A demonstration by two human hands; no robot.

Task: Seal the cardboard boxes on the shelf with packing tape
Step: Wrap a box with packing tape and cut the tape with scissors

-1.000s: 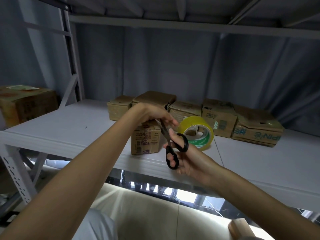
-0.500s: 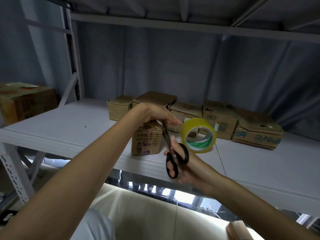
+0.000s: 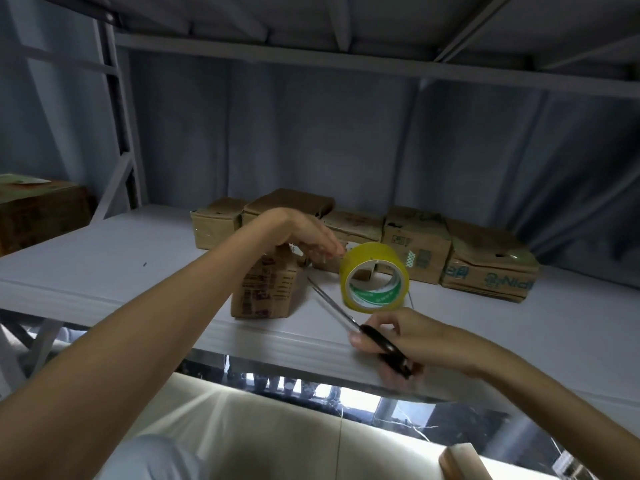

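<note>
**Sealing in progress: front box under the left hand, scissors in the right**

The left hand (image 3: 308, 237) lay over the top of the front box (image 3: 265, 292), fingers stretched nearly straight and pointing toward the tape roll (image 3: 374, 277); whether they pinched a tape end could not be told; the roll stood on edge just past the fingertips. The right hand (image 3: 398, 336) gripped the black handles of the scissors (image 3: 349, 318), fingers curled round them; the blades appeared closed and pointed up toward the front box, tips just short of it. Judged from this, tape was probably being pressed down on the front box and the cut was either just made or due; no strip showed plainly. Behind the left fingers a row of boxes (image 3: 415, 244) waited along the back of the shelf (image 3: 104, 271); some lids looked crumpled, and whether any carried tape could not be told, so most of the work seemingly remained. A larger box (image 3: 38, 209) sat well apart, far left of both hands; the roll stood between the hands and the row and might need shifting.
</note>
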